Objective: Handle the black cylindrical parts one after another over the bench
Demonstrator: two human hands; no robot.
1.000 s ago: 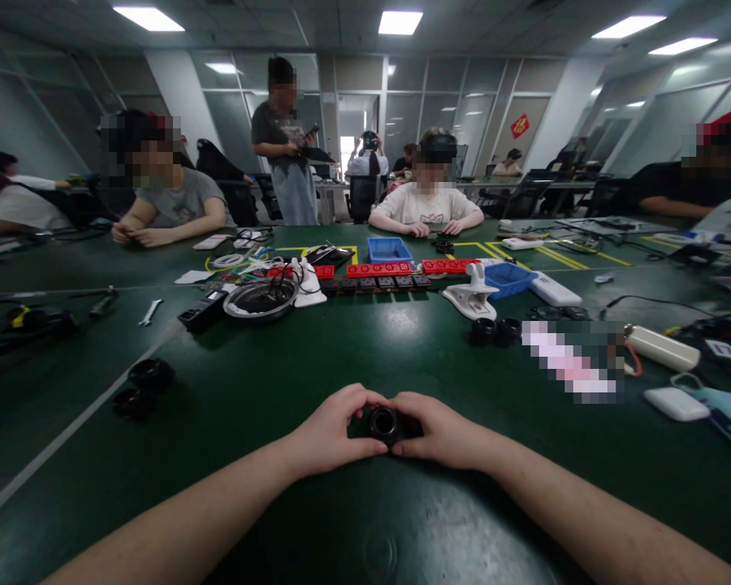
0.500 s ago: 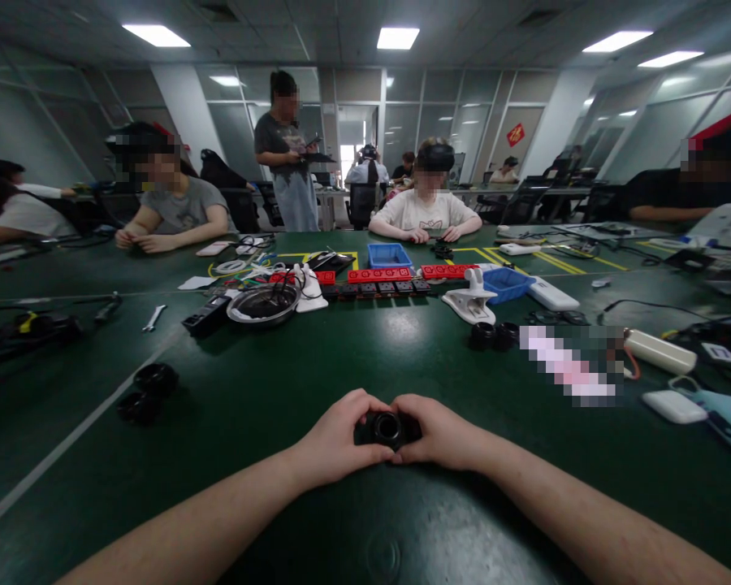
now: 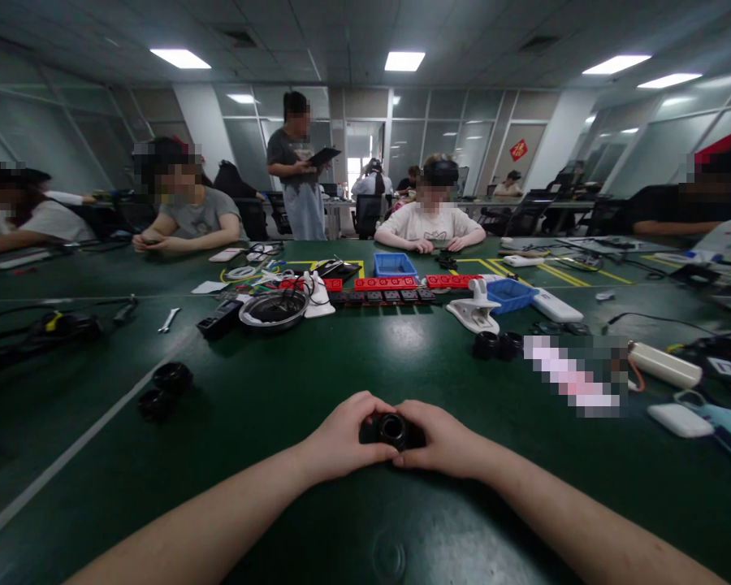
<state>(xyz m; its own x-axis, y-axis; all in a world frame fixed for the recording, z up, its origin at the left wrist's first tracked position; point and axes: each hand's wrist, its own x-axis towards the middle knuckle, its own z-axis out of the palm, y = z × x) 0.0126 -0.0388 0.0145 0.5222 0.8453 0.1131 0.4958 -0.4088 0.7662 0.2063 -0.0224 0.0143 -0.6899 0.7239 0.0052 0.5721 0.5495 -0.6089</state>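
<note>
A black ring-shaped part (image 3: pixel 392 429) with a round opening in its middle is held just above or on the green table; I cannot tell if it touches the surface. My left hand (image 3: pixel 343 435) curls round its left side, thumb along the near edge and fingers over the far edge. From the right, my right hand (image 3: pixel 439 439) closes on the same part, its thumb meeting the left thumb in front. Both hands' fingertips partly hide the part. Two similar black pieces lie to the left, one a black ring (image 3: pixel 171 377), and another black pair (image 3: pixel 486 344) lies to the right.
Across the green table (image 3: pixel 317 366) stand a metal bowl (image 3: pixel 274 323), red strips (image 3: pixel 385 283), a blue bin (image 3: pixel 394 265) and a white clamp stand (image 3: pixel 476 310). A wrench (image 3: pixel 169 320) lies left; a white case (image 3: pixel 680 420) lies right. Several people sit around; one stands behind.
The camera view has tilted and turned slightly, so the scene sits a little lower and further right. Both hands keep their grip on the black ring-shaped part. The standing person's dark tablet is raised.
</note>
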